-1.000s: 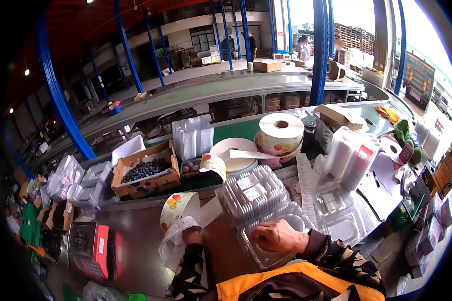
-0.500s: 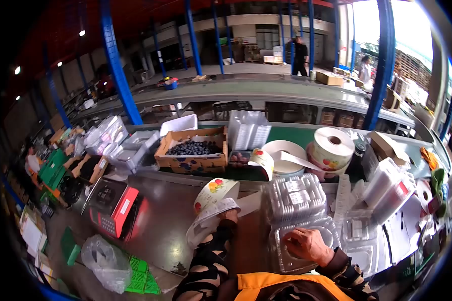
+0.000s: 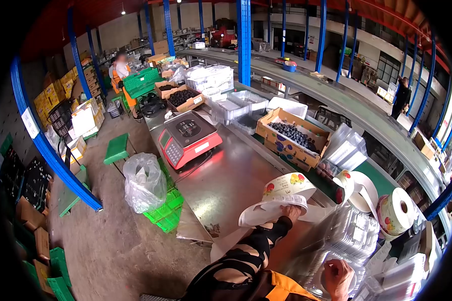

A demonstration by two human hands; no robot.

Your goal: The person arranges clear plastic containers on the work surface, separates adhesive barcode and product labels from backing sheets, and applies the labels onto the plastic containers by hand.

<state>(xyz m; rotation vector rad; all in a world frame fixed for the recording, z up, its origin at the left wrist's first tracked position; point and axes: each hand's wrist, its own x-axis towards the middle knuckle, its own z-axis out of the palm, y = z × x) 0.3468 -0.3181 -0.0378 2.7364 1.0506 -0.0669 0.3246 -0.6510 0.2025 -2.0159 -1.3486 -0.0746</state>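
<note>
My left hand (image 3: 292, 211) is closed on a looping strip of printed labels (image 3: 289, 185) above the metal table, with its fingers partly hidden behind the paper. The strip shows fruit pictures and a white backing. My right hand (image 3: 338, 277) is curled, thumb and fingers together, over an open clear plastic clamshell box (image 3: 316, 268); anything inside its fingers is too small to make out. Just behind it stands a stack of clear clamshell boxes (image 3: 354, 231). Rolls of labels (image 3: 397, 210) lie beyond the stack.
A red weighing scale (image 3: 191, 138) stands on the metal table (image 3: 231, 185). Behind are a carton of dark grapes or berries (image 3: 294, 135) and clear trays (image 3: 231, 108). A plastic bag (image 3: 144, 183) rests on a green crate (image 3: 165, 210) at the left. Two people are farther away.
My view has swung to the left, so the scale, floor and a person in orange show more. My left hand still holds the label strip; my right hand stays over the clamshell box.
</note>
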